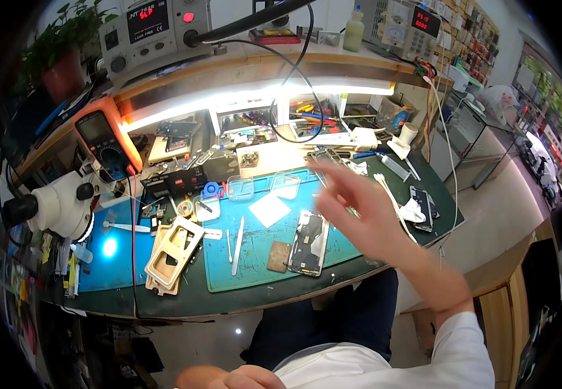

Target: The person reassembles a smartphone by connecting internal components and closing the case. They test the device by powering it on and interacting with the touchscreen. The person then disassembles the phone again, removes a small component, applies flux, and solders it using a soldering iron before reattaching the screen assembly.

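Phone (309, 243) lies just below centre, lower left of your blurred right hand (353, 200); whether either hand grips anything, I cannot tell. Reach slowly, bringing your left hand (248, 378) up from the lower edge as support.

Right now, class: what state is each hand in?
Left hand: cut off by picture edge; cannot tell.
Right hand: blurred; open or closed, cannot tell.

Red lit characters glowed on the black panel (149, 31) of the grey bench unit (158, 55), with pale lettering around them. Two rows of red digits stood in the dark display (425, 21) of the pale power supply (395, 34).
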Motion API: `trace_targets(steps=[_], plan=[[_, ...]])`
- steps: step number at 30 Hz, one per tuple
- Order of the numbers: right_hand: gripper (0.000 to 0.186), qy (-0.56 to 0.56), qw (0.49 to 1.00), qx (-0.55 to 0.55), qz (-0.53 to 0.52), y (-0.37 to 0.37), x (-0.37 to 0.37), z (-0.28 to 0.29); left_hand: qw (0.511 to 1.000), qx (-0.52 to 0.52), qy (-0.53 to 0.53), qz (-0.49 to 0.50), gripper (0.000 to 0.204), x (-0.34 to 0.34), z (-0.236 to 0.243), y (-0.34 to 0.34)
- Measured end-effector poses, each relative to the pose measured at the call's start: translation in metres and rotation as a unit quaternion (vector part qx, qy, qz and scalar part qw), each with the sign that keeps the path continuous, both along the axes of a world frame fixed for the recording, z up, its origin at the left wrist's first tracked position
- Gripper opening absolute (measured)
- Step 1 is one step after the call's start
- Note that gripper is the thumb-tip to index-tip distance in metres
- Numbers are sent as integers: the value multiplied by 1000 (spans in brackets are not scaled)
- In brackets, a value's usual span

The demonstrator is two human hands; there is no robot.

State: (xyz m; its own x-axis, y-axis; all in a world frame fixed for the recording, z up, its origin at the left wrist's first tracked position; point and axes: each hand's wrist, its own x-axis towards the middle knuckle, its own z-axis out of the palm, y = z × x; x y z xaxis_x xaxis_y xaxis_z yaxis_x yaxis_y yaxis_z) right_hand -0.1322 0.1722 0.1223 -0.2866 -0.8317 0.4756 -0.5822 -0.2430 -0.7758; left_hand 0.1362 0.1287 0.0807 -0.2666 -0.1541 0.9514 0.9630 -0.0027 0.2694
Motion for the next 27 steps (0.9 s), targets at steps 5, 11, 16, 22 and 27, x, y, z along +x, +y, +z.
trace_targets(steps=[5,11,16,22,27], plan=[[25,-291,950,-110,-15,-188,-46,100,980,12,-110,163,16,14,-23,-6],[28,293,926,-21,-236,-320,-280,185,881,-99,-244,393,7,13,-58,-42],[38,17,979,-40,-200,-315,-238,185,777,-169,-288,534,33,16,-94,-69],[39,169,954,-147,-198,-198,-202,175,760,-169,-266,568,31,-4,-112,-86],[32,143,975,-83,-146,-169,-185,148,742,-174,-256,595,30,-8,-115,-87]])
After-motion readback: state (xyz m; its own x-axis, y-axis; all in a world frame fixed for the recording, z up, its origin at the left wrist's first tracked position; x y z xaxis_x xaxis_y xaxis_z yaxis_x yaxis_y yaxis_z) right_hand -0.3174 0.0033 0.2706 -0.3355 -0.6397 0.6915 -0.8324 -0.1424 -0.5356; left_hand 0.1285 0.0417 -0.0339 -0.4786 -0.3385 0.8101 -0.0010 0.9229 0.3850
